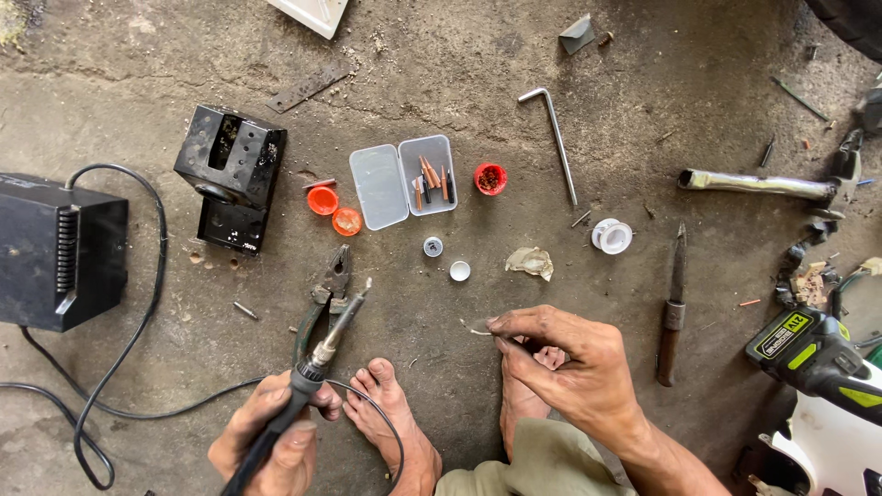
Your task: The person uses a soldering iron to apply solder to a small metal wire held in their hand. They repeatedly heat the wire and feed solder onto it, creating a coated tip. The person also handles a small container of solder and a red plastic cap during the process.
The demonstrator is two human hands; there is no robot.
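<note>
Grey concrete floor (478, 64), stained and gritty. Left hand (266, 436), at 7 o'clock, fingers wrapped around the black handle of a soldering iron (326, 340), tip slanting toward 1 o'clock over green-handled pliers (326, 294) lying on the floor. Right hand (570, 358), at 5 o'clock, thumb and fingertips pinched together on a thin sliver of solder wire (478, 330). At 12 o'clock: clear plastic case (402, 179), lid open, holding copper tips. Beside it, orange caps (333, 209) and red cap (491, 178). At 9 o'clock: black power unit (60, 248).
</note>
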